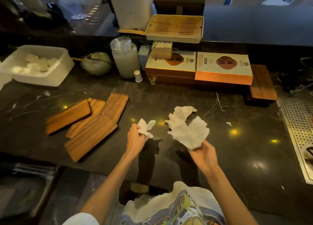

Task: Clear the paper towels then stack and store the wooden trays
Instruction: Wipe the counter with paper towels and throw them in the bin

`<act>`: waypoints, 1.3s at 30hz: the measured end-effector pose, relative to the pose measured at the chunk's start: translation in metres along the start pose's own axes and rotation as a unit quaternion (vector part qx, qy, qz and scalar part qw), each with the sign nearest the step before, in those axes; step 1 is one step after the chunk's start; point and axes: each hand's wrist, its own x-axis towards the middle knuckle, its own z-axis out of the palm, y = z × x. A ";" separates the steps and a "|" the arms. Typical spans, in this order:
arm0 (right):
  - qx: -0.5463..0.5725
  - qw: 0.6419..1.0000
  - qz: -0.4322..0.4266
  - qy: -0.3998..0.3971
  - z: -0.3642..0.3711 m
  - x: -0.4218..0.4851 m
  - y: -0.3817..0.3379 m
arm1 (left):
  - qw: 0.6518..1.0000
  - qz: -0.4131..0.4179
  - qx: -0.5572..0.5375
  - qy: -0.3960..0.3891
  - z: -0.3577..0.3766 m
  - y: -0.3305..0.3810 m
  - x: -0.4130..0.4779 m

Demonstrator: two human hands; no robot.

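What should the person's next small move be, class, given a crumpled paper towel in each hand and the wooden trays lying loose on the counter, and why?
Probably bunch the two towels together and bin them. The left hand grips a small paper towel and the right hand a larger one, so neither is free. The four wooden trays lie overlapping and unstacked on the counter; no bin is clearly in view.

I stand at a tea-house service counter: dark marble countertop [186, 96], slatted bamboo tea tray [175, 28], boxed tea [223, 67], perforated drain grate [299, 126].
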 end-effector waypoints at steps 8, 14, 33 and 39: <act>0.047 0.996 0.071 0.033 0.003 -0.019 0.032 | 1.000 -0.013 -0.014 -0.023 -0.022 -0.016 -0.030; -0.119 0.989 0.041 0.073 0.019 -0.051 0.066 | 0.999 0.022 -0.022 -0.030 -0.033 -0.008 -0.050; 0.053 0.995 -0.023 0.082 -0.012 -0.173 0.230 | 0.985 0.122 -0.029 -0.115 -0.125 -0.099 -0.169; 0.140 0.990 -0.002 0.027 -0.054 -0.234 0.291 | 0.982 0.077 0.016 -0.170 -0.141 -0.141 -0.237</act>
